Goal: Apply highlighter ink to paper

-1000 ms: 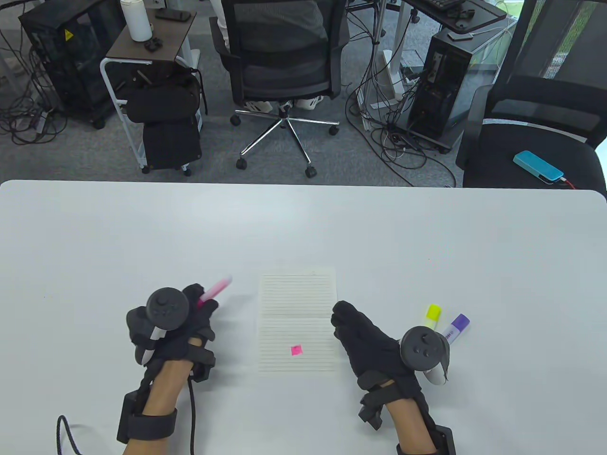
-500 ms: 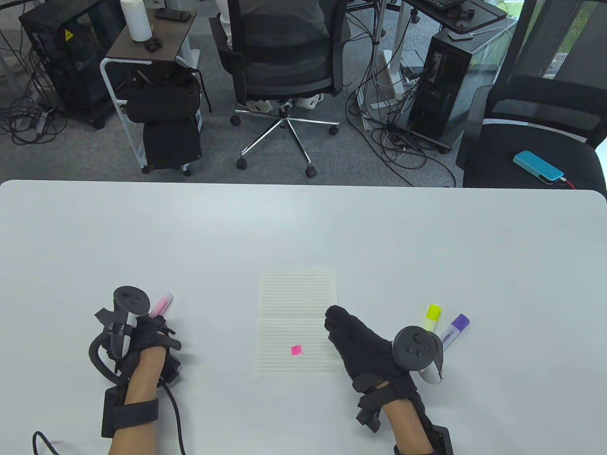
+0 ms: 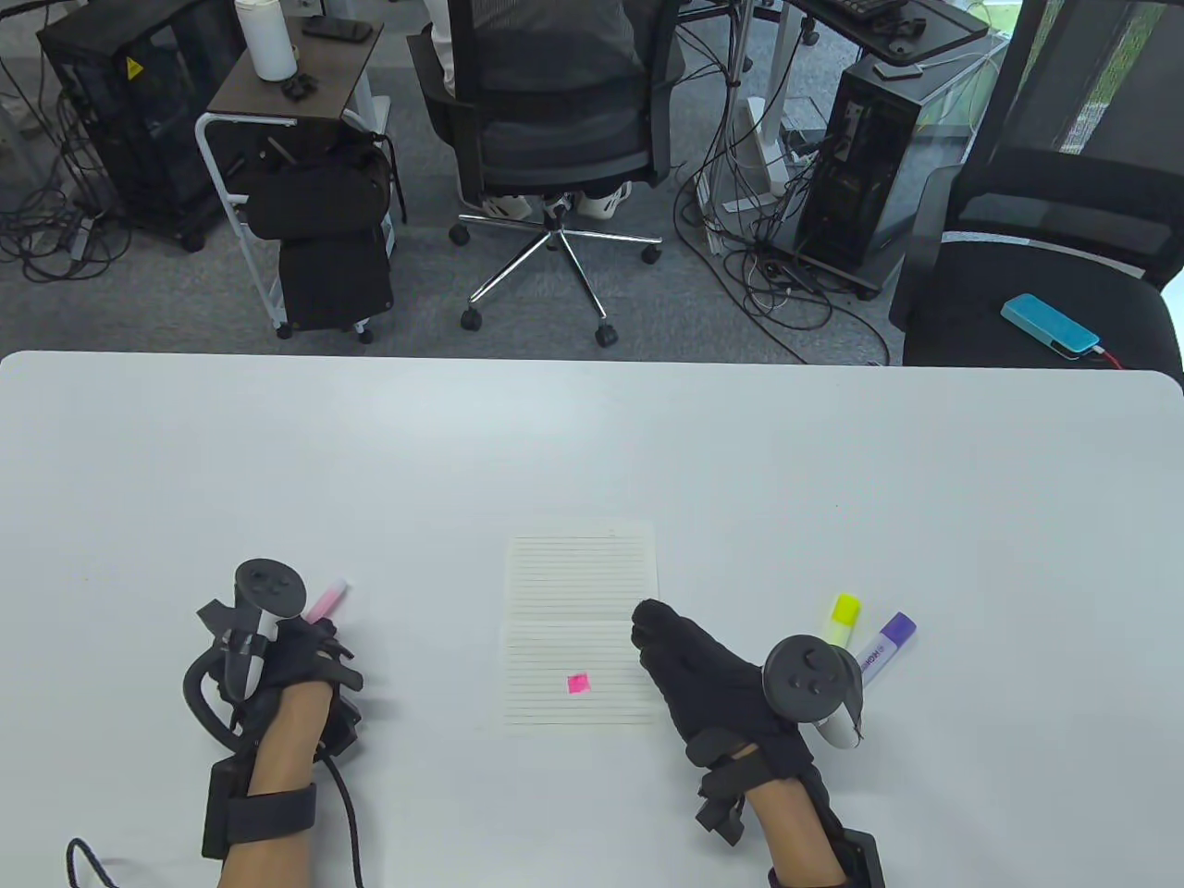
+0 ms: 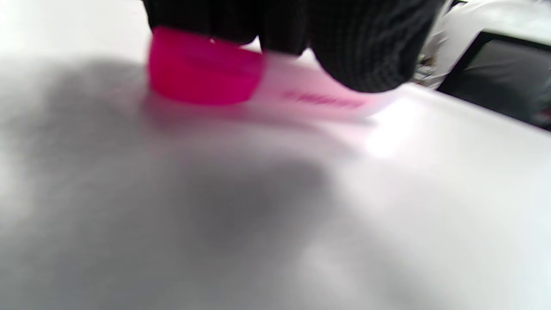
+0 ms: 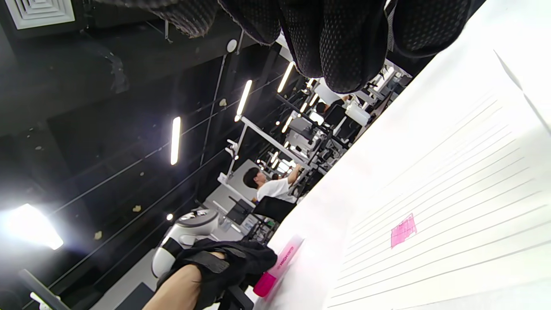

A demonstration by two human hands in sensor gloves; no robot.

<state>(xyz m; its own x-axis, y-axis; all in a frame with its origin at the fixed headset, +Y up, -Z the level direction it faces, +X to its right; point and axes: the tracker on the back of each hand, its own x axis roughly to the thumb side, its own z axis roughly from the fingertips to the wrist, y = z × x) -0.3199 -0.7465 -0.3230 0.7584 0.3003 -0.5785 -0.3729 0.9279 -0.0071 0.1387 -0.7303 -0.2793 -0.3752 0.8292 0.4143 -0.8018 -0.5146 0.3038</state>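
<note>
Since a second ago the left hand has drawn the pink highlighter leftward, gripping it low against the desk, well apart from the pink-marked paper, whose right edge the right hand's relaxed, empty fingers touch.

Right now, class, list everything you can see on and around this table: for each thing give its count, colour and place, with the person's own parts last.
table: one, white, fills the lower half of the table view.
lined paper: one, white, near the table's front, centre.
ink mark: one, pink, on the paper's lower part.
pink highlighter: one, lying on the table under the left hand.
yellow highlighter: one, on the table right of the paper.
purple highlighter: one, beside the yellow one.
office chairs: two, black, beyond the table.
side cart: one, brown-topped, far left, with a white bottle.
left hand: black glove, holds the pink highlighter.
right hand: black glove, fingertips on the paper's right edge.
</note>
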